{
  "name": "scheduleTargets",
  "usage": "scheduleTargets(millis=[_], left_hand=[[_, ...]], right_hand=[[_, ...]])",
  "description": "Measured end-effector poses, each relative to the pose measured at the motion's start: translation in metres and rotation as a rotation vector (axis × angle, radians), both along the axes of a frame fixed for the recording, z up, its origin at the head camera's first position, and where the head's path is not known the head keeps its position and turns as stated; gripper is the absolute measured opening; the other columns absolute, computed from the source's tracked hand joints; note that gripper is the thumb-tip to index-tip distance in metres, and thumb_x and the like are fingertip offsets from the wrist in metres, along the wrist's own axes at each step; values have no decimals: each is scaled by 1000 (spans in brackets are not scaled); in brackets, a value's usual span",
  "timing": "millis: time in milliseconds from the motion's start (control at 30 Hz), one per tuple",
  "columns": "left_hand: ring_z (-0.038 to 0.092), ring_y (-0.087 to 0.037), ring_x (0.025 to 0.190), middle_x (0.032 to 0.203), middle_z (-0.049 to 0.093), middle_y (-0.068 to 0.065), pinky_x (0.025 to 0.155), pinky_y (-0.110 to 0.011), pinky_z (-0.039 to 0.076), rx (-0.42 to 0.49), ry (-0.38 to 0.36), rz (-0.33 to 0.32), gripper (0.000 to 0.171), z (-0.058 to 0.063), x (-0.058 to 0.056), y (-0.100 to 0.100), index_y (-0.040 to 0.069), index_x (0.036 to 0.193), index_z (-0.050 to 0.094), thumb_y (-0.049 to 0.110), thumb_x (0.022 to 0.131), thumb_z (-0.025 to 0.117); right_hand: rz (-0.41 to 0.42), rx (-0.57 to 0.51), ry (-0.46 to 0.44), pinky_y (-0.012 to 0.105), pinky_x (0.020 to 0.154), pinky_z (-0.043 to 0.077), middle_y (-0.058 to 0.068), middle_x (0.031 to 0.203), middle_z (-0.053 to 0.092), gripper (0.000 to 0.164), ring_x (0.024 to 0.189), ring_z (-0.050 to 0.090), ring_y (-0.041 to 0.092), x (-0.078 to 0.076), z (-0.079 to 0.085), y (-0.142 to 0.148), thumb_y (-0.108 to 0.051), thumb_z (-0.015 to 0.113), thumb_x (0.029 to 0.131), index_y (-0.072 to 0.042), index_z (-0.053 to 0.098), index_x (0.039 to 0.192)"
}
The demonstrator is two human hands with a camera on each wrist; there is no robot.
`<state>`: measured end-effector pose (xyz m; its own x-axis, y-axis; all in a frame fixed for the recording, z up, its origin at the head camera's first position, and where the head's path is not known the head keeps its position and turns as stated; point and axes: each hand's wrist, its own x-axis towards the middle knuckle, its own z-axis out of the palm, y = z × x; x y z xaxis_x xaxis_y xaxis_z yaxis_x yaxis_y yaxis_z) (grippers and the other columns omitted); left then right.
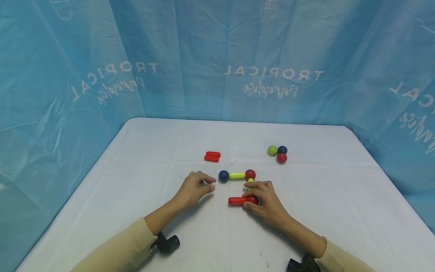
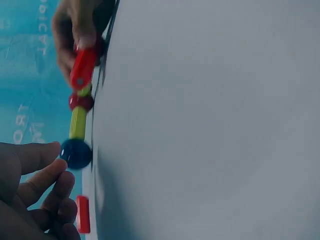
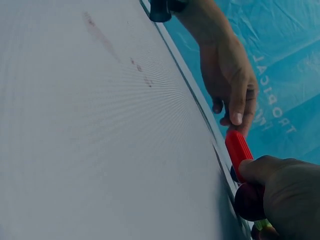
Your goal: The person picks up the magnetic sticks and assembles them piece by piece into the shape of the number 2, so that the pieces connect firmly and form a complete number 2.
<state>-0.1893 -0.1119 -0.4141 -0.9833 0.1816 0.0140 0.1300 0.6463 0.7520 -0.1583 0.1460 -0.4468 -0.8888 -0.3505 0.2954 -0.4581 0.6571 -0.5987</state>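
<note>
On the white table lies a chain of magnetic-looking toy pieces. A blue ball (image 1: pixel 223 176) joins a yellow stick (image 1: pixel 237 175), which meets a red ball (image 1: pixel 250 174). From there a second yellow stick (image 1: pixel 250 181), partly hidden by fingers, runs toward a nearer red ball (image 1: pixel 253 199). My right hand (image 1: pixel 266 202) pinches a red stick (image 1: pixel 236 200) at its end by that nearer ball; the thumb lies on it in the right wrist view. Just left of the blue ball, my left hand (image 1: pixel 195 187) hovers with loosely bent fingers, holding nothing.
Two loose red sticks (image 1: pixel 212 156) lie side by side behind the left hand. Farther back to the right, a green ball (image 1: pixel 272 150), a dark blue ball (image 1: pixel 282 150) and a red ball (image 1: pixel 281 158) are clustered. A blue printed curtain (image 1: pixel 204 94) hangs behind the table (image 1: pixel 153 143).
</note>
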Motion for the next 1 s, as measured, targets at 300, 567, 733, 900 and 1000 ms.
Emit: scheduleTargets(millis=[300, 567, 733, 900, 1000], left_hand=[[51, -23, 105, 112, 63, -6, 79, -33, 47, -11, 62, 83, 25, 4, -53, -2, 13, 110, 70, 19, 85, 67], [49, -22, 103, 112, 64, -7, 81, -35, 46, -42, 76, 14, 29, 12, -95, 41, 16, 114, 68, 23, 86, 68], [50, -21, 107, 112, 64, -2, 84, -36, 45, -84, 40, -42, 30, 19, -113, 75, 17, 116, 67, 25, 87, 67], [49, -21, 111, 118, 61, -2, 87, -35, 48, -77, -18, -127, 36, 22, -128, 105, 16, 122, 63, 25, 87, 66], [50, -21, 113, 122, 60, -2, 89, -35, 48, -64, -47, -182, 39, 21, -136, 120, 16, 125, 61, 25, 87, 66]], right_hand=[[-18, -15, -30, 26, 86, 43, -8, 128, 56, 21, 111, 37, 9, 0, -2, 7, -25, 76, 78, -27, 71, 99], [-13, -13, -26, 27, 86, 44, -9, 129, 56, 22, 111, 37, 9, 1, -1, 14, -25, 76, 78, -27, 70, 99], [-27, 2, -7, 29, 86, 43, -9, 128, 57, 23, 109, 37, 9, 5, -1, 22, -24, 78, 76, -28, 70, 97], [-56, 17, -21, 28, 86, 44, -11, 128, 56, 24, 110, 37, 7, 13, -1, 32, -25, 79, 75, -30, 70, 97], [-82, 28, -45, 27, 87, 45, -14, 128, 55, 24, 111, 36, 6, 20, -1, 39, -26, 79, 75, -32, 70, 96]])
